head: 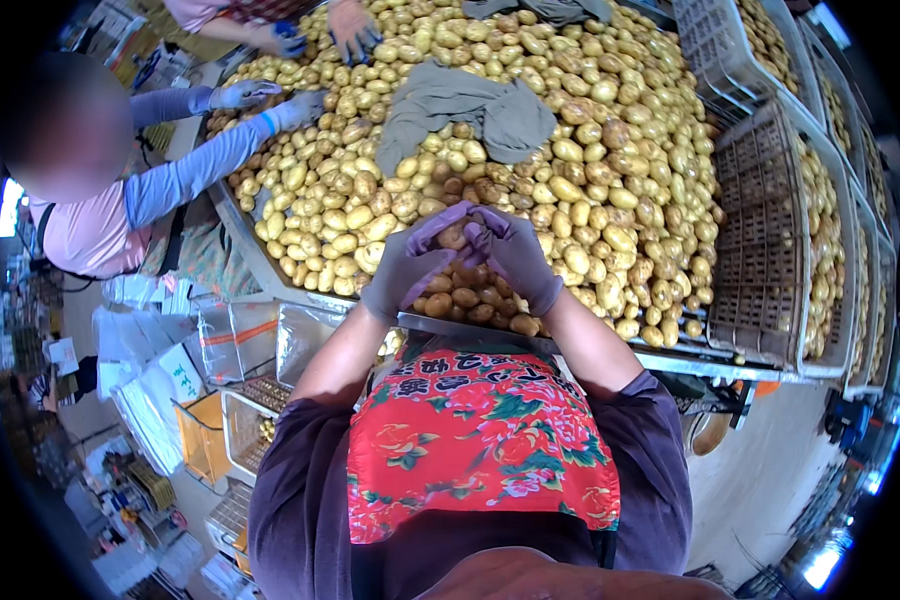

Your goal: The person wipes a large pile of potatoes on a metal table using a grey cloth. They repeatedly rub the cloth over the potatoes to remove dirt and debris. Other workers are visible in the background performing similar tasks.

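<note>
A wide heap of yellow-brown potatoes (615,217) lies on a metal-edged sorting table before me. My left hand (409,266), in a grey and purple glove, curls its fingers and thumb around a brownish potato (452,237). Close against it, my right hand (516,255) wears a matching glove and has its fingers bent inward; whether anything is inside them is hidden. Beneath both hands, darker potatoes (465,298) lie in shadow at the table's near edge. A crumpled grey cloth (465,109) rests on the heap just beyond.
Potato-filled plastic crates (757,240) line the right side. At left, a co-worker's gloved hands (296,111) touch the heap; another person's gloved hands (354,34) are farther back. Clear plastic bags (221,341) and a yellow crate (201,435) stand low at left.
</note>
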The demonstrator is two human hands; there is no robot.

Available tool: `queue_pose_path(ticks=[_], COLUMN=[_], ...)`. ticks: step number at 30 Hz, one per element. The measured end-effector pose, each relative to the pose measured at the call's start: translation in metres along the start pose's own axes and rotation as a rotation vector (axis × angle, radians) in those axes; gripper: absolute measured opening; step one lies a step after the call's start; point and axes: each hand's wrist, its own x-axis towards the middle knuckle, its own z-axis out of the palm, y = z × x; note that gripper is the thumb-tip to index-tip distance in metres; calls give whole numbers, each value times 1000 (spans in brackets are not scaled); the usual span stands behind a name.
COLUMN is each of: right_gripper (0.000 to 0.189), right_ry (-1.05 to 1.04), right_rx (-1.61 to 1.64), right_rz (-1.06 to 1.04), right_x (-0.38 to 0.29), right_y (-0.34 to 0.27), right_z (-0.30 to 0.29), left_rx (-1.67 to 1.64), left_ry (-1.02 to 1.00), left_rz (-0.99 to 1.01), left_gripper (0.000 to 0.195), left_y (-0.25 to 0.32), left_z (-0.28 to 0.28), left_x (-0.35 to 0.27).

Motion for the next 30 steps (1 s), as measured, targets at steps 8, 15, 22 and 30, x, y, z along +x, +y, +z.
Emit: queue_pose_path(ticks=[8, 15, 22, 30], right_gripper=[46, 36, 51, 54], right_ry=[63, 340, 256, 288], right_rx=[143, -39, -1483, -364], right_rz=[-147, 152, 980, 339], right_x=[-64, -255, -366, -192], right_y=[-17, -19, 85, -38], right_z=[-43, -164, -203, -128], left_rx=[-580, -168, 442, 1115], left_ry=[-166, -52, -18, 653], left_rz=[-113, -246, -61, 89], left_gripper=[60, 31, 32, 47], left_y=[-20, -34, -45, -8], left_z=[19, -8, -39, -216], left_x=[16, 12, 30, 103])
